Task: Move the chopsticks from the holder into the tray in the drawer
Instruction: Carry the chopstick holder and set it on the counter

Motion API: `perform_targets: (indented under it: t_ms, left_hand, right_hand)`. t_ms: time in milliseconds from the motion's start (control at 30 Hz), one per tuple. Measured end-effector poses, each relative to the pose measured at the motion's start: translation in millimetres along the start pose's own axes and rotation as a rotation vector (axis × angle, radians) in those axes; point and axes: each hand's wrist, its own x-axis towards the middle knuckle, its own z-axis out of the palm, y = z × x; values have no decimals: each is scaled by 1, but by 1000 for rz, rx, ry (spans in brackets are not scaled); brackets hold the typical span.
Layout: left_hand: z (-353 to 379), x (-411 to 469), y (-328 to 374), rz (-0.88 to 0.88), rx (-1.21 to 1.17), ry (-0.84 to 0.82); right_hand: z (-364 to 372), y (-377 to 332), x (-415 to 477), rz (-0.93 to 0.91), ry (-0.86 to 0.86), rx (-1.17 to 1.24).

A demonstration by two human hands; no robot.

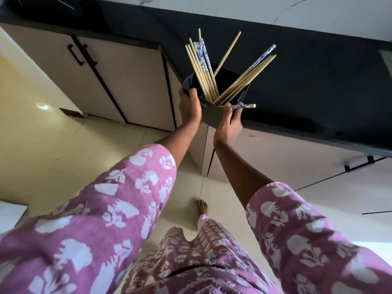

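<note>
- Kitchen corner: black table (297,81) running above beige cabinet doors (131,81), with cream floor tiles (53,134) lying below.
- Dark holder (214,116): sitting at the table's front edge between both grips; whether it is resting on the table cannot be told.
- Plain wooden and blue-and-white chopsticks (201,73): standing in the holder, fanning out left and right.
- Person's left grip (189,107): curling round the holder's left wall.
- Person's right grip (229,124): clasping the holder's right side, thumb lying over the rim, with one blue-patterned chopstick (244,106) sticking out sideways between thumb and fingers.
- Pink floral sleeves (127,198): covering both upper forearms.
</note>
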Motion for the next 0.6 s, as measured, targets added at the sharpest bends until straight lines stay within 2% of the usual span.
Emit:
perform_targets:
  t_ms: [200, 300, 400, 600]
  left_hand:
    - [-55, -76, -26, 3, 12, 44]
    - [-73, -101, -46, -78, 20, 45]
    - [-92, -123, -76, -177, 35, 69]
    - [-129, -178, -140, -408, 31, 167]
  right_hand:
    - [-35, 23, -79, 57, -14, -47]
    - [-51, 36, -106, 98, -38, -72]
    - [-68, 52, -123, 197, -74, -199]
    - [-93, 94, -153, 294, -287, -353]
